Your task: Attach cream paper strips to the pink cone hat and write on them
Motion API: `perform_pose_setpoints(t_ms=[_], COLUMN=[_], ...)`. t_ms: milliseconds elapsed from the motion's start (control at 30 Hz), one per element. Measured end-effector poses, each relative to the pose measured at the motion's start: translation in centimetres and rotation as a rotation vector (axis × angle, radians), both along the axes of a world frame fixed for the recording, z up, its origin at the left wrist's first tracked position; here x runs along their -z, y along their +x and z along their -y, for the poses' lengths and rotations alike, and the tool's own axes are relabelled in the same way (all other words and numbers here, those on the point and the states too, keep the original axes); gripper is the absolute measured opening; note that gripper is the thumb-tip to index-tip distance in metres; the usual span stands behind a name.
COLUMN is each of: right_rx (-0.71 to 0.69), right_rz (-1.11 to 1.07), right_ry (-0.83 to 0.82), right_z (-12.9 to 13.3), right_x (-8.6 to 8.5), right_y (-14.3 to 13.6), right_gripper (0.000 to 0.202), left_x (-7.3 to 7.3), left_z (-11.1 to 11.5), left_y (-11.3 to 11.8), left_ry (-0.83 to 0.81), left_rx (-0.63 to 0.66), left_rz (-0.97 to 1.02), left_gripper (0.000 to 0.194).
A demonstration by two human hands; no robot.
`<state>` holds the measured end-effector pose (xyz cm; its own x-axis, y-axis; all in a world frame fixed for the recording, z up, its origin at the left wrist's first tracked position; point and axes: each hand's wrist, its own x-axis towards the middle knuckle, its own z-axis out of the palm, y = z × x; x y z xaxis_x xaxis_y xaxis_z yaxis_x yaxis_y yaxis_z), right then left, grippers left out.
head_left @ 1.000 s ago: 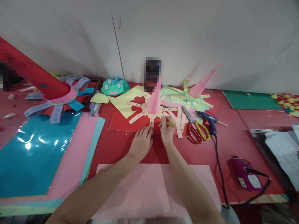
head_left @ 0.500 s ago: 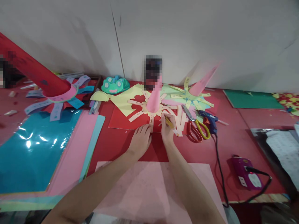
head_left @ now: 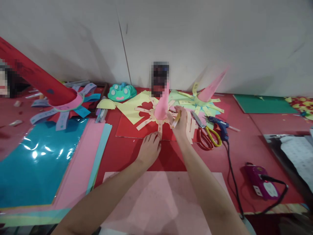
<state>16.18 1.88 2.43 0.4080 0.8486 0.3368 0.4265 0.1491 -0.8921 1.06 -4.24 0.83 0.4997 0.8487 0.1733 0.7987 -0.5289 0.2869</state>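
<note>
1. Pink cone (head_left: 161, 109): upright beyond left hand (head_left: 149, 148); likely light, crushable. Best hold: base.
2. Left hand: fingers together, touching strip (head_left: 159, 126); cannot tell if gripping.
3. Right hand (head_left: 181, 130): holding yellow pencil (head_left: 176, 119).

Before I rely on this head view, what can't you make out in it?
Head view, all:
- Yellow pencil: ends unclear, blur and right hand.
- Lettered strip: outer end partly under left hand.
- Dark object by the wall: pixelated.
- Red tube: top cut off by left edge.
- Papers at right: text too small.
</note>
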Motion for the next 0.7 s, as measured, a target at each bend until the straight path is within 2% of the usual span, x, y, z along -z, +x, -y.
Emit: perform_pose_setpoints(t_ms=[167,367,500,700], right_rx=[-0.065,-0.125,-0.109,-0.141], right_rz=[0.116,0.173,0.181,0.189], right_ry=[-0.089,-0.089,-0.041,0.125], right_z=[-3.5,-4.0,-3.9,-4.3], right_x=[1.0,1.0,-0.8,-5.9], right_y=[-0.4,-0.6,-0.4,-0.2], right_gripper=[0.057,0.049,0.043,0.036], left_x=[0.0,0.2,0.2,0.1], left_z=[0.0,0.1,0.2,0.2], left_y=[-0.1,-0.2,-0.1,-0.1], left_ry=[-0.008,0.009,-0.001,0.011], left_rx=[0.000,0.006,-0.012,0.005], left_rz=[0.042,0.062,0.079,0.086], left_gripper=[0.023,0.021,0.017,0.018])
